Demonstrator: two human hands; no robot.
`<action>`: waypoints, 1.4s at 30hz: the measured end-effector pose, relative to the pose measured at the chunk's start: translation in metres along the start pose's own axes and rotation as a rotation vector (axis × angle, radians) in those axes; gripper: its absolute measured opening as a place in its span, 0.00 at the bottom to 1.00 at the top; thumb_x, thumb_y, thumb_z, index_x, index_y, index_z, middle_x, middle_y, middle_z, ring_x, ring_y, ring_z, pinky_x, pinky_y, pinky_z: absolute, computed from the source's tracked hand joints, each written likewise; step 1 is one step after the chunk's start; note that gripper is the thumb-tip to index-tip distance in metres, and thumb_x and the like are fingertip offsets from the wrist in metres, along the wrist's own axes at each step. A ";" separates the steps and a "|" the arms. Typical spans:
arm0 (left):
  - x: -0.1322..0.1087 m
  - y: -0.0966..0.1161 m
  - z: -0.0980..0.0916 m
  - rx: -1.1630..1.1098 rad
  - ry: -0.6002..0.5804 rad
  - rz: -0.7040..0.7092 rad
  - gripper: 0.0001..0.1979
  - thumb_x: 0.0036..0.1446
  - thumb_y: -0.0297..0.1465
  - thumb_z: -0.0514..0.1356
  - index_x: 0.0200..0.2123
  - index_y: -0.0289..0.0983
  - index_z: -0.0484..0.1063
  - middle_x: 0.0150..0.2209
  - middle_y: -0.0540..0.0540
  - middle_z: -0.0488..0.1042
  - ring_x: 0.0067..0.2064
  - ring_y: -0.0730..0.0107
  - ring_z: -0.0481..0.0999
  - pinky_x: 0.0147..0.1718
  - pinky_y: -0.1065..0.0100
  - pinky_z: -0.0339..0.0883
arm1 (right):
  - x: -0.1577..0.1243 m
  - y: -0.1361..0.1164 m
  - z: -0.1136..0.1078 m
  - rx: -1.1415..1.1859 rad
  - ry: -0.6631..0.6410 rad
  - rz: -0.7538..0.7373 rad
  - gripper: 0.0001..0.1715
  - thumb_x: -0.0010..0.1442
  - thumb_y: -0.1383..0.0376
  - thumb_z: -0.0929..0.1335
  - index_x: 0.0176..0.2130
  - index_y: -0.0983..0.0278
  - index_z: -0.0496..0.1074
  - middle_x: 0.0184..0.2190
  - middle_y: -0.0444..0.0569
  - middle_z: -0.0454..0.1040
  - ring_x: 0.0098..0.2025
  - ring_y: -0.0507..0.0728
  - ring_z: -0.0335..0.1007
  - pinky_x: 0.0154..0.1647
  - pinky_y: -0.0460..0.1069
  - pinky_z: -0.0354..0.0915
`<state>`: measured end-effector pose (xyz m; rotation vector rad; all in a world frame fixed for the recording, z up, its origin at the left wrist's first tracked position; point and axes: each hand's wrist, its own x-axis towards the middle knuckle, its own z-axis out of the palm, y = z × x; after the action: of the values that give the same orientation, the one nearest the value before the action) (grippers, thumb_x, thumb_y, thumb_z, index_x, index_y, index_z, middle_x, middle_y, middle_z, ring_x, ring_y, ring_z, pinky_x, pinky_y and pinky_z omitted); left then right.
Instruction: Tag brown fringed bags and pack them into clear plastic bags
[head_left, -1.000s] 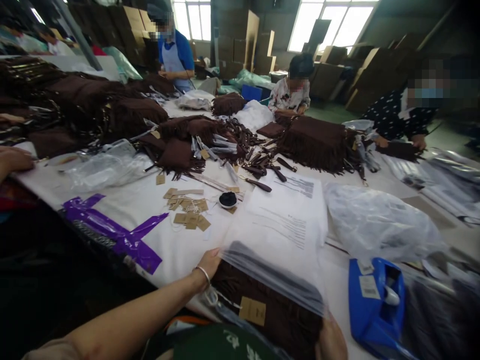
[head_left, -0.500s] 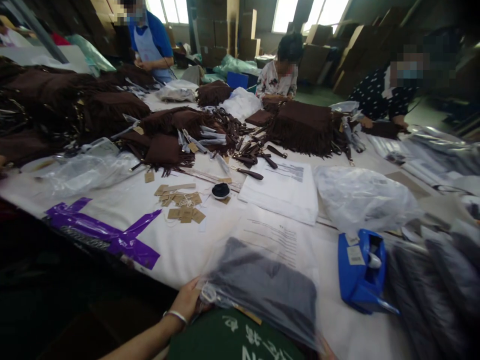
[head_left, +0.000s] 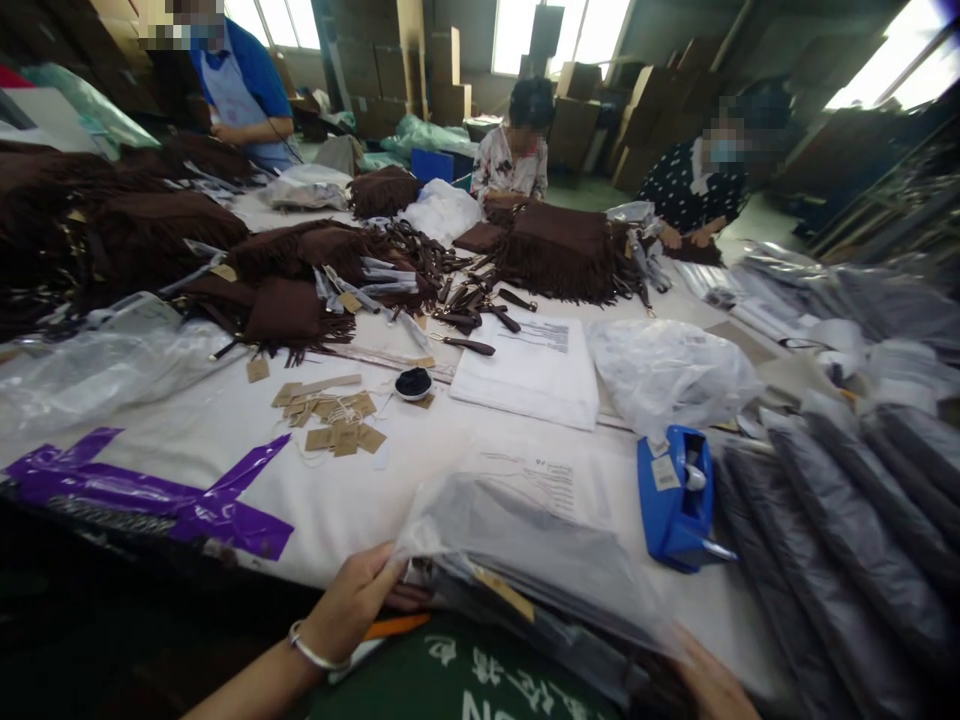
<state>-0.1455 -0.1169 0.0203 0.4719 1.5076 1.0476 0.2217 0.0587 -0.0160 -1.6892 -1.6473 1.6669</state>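
Near the table's front edge, a clear plastic bag (head_left: 517,510) with printed lines lies in front of me, a dark folded item inside it. My left hand (head_left: 356,600), with a bracelet at the wrist, is closed on the left end of the bag's near opening. At the right end, my right hand (head_left: 709,672) grips the bag's edge; part of it is cut off by the frame. A brown card tag (head_left: 504,592) shows at the opening, which gapes towards my body.
A blue tape dispenser (head_left: 675,500) stands right of the bag, beside packed dark bags (head_left: 832,530). Ahead lie flat white bags (head_left: 525,385), card tags (head_left: 341,425), a small black-filled dish (head_left: 413,384) and brown fringed bags (head_left: 559,250). Several people work across the table.
The view has swung to the right. The bag's near side has lifted and its opening spread, with the tag more exposed. My right hand has come further into view.
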 end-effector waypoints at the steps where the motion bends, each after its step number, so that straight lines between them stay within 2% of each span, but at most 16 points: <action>1: 0.004 0.013 0.000 0.007 0.005 0.011 0.22 0.50 0.50 0.58 0.38 0.36 0.71 0.31 0.42 0.79 0.36 0.55 0.79 0.36 0.62 0.73 | 0.001 -0.017 -0.007 0.034 -0.015 0.020 0.27 0.48 0.48 0.64 0.46 0.53 0.75 0.49 0.48 0.74 0.50 0.67 0.69 0.40 0.57 0.73; 4: 0.020 0.054 0.000 0.003 0.029 0.040 0.21 0.51 0.47 0.58 0.33 0.33 0.70 0.25 0.40 0.79 0.27 0.57 0.79 0.24 0.66 0.71 | 0.010 -0.077 -0.025 0.069 -0.025 0.060 0.38 0.47 0.50 0.69 0.56 0.57 0.66 0.46 0.51 0.75 0.41 0.66 0.74 0.32 0.56 0.74; 6: 0.034 0.084 0.001 -0.028 0.034 0.068 0.19 0.51 0.45 0.57 0.31 0.32 0.69 0.23 0.39 0.78 0.23 0.57 0.78 0.18 0.69 0.68 | 0.024 -0.116 -0.032 0.069 0.009 0.020 0.42 0.47 0.52 0.69 0.58 0.61 0.63 0.32 0.50 0.78 0.28 0.61 0.74 0.26 0.53 0.73; 9: 0.057 0.133 0.005 -0.023 0.021 0.110 0.16 0.52 0.40 0.57 0.27 0.31 0.69 0.21 0.37 0.77 0.20 0.58 0.76 0.15 0.70 0.66 | 0.054 -0.166 -0.037 0.064 0.028 0.019 0.36 0.49 0.57 0.67 0.56 0.67 0.65 0.17 0.46 0.73 0.17 0.58 0.70 0.17 0.50 0.68; 12: 0.070 0.177 0.008 0.031 0.030 0.163 0.15 0.54 0.36 0.55 0.24 0.29 0.69 0.20 0.36 0.76 0.18 0.60 0.75 0.14 0.71 0.65 | 0.077 -0.202 -0.041 0.036 0.058 0.044 0.32 0.52 0.62 0.65 0.56 0.68 0.65 0.16 0.50 0.73 0.16 0.59 0.70 0.14 0.48 0.65; 15: 0.068 0.198 0.004 0.034 0.049 0.266 0.15 0.55 0.35 0.55 0.25 0.29 0.70 0.21 0.37 0.76 0.19 0.61 0.76 0.14 0.71 0.66 | 0.079 -0.214 -0.047 0.073 0.100 -0.089 0.33 0.52 0.63 0.63 0.57 0.67 0.63 0.18 0.53 0.75 0.18 0.59 0.72 0.16 0.48 0.65; 17: 0.061 0.190 -0.001 0.066 0.054 0.298 0.15 0.55 0.37 0.55 0.26 0.30 0.70 0.22 0.38 0.77 0.20 0.60 0.76 0.16 0.70 0.67 | 0.073 -0.203 -0.049 0.087 0.084 -0.127 0.34 0.52 0.61 0.63 0.58 0.67 0.62 0.20 0.53 0.76 0.18 0.59 0.72 0.17 0.48 0.65; 19: 0.053 0.165 -0.005 0.131 0.059 0.273 0.15 0.54 0.39 0.55 0.27 0.31 0.70 0.22 0.39 0.77 0.21 0.60 0.77 0.17 0.69 0.67 | 0.066 -0.177 -0.045 0.074 0.048 -0.112 0.35 0.53 0.59 0.63 0.59 0.66 0.60 0.22 0.52 0.77 0.20 0.58 0.73 0.19 0.49 0.66; 25: 0.033 0.045 -0.014 0.557 0.073 0.152 0.16 0.57 0.38 0.51 0.24 0.37 0.70 0.24 0.44 0.77 0.25 0.63 0.77 0.24 0.68 0.69 | 0.046 -0.058 -0.007 0.114 -0.146 0.083 0.41 0.54 0.55 0.61 0.63 0.67 0.52 0.24 0.50 0.77 0.24 0.58 0.75 0.22 0.48 0.68; 28: 0.025 0.010 -0.015 0.843 0.214 0.274 0.14 0.55 0.34 0.55 0.43 0.39 0.72 0.42 0.41 0.78 0.43 0.56 0.77 0.44 0.61 0.70 | 0.034 -0.022 0.010 0.142 -0.146 0.171 0.45 0.55 0.52 0.60 0.65 0.67 0.46 0.24 0.49 0.77 0.25 0.59 0.75 0.22 0.49 0.69; 30: 0.025 0.003 -0.012 0.965 0.249 0.451 0.29 0.51 0.30 0.57 0.58 0.40 0.60 0.58 0.41 0.64 0.58 0.53 0.64 0.57 0.56 0.58 | 0.023 -0.018 0.020 0.149 -0.107 0.105 0.46 0.56 0.49 0.60 0.65 0.64 0.42 0.28 0.49 0.78 0.29 0.60 0.76 0.29 0.52 0.71; 31: 0.028 0.003 -0.010 1.006 0.205 0.543 0.33 0.50 0.27 0.57 0.61 0.40 0.55 0.62 0.43 0.57 0.63 0.54 0.56 0.61 0.54 0.50 | 0.016 -0.022 0.025 0.136 -0.110 0.035 0.44 0.57 0.48 0.60 0.65 0.62 0.44 0.33 0.50 0.79 0.32 0.60 0.76 0.35 0.53 0.72; 33: 0.038 0.006 -0.002 1.046 0.048 0.691 0.35 0.49 0.22 0.55 0.61 0.43 0.55 0.64 0.48 0.53 0.65 0.56 0.49 0.63 0.52 0.43 | 0.003 -0.038 0.039 0.042 -0.223 -0.169 0.34 0.59 0.49 0.61 0.61 0.57 0.58 0.43 0.51 0.77 0.43 0.61 0.74 0.48 0.55 0.68; 35: 0.053 0.011 0.007 0.996 -0.055 0.765 0.31 0.49 0.19 0.52 0.57 0.44 0.63 0.61 0.49 0.61 0.64 0.59 0.54 0.63 0.54 0.45 | -0.006 -0.059 0.058 -0.114 -0.427 -0.375 0.22 0.60 0.53 0.63 0.52 0.54 0.70 0.50 0.49 0.73 0.52 0.60 0.68 0.56 0.56 0.61; 38: 0.074 0.022 0.022 0.810 0.052 0.773 0.22 0.53 0.21 0.52 0.51 0.40 0.71 0.52 0.45 0.72 0.56 0.60 0.67 0.59 0.60 0.56 | 0.001 -0.083 0.092 -0.249 -0.576 -0.604 0.19 0.62 0.59 0.61 0.51 0.53 0.70 0.55 0.46 0.69 0.58 0.58 0.61 0.60 0.56 0.56; 42: 0.089 0.042 0.033 0.609 0.223 0.682 0.14 0.59 0.32 0.54 0.47 0.42 0.73 0.46 0.46 0.76 0.49 0.60 0.73 0.53 0.63 0.64 | 0.041 -0.095 0.124 -0.430 -0.290 -0.747 0.25 0.62 0.63 0.61 0.58 0.58 0.62 0.57 0.50 0.66 0.58 0.59 0.60 0.60 0.58 0.56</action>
<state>-0.1471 -0.0143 0.0069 1.4081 1.9219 1.1579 0.0610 0.0612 -0.0007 -0.7679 -2.4954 1.2642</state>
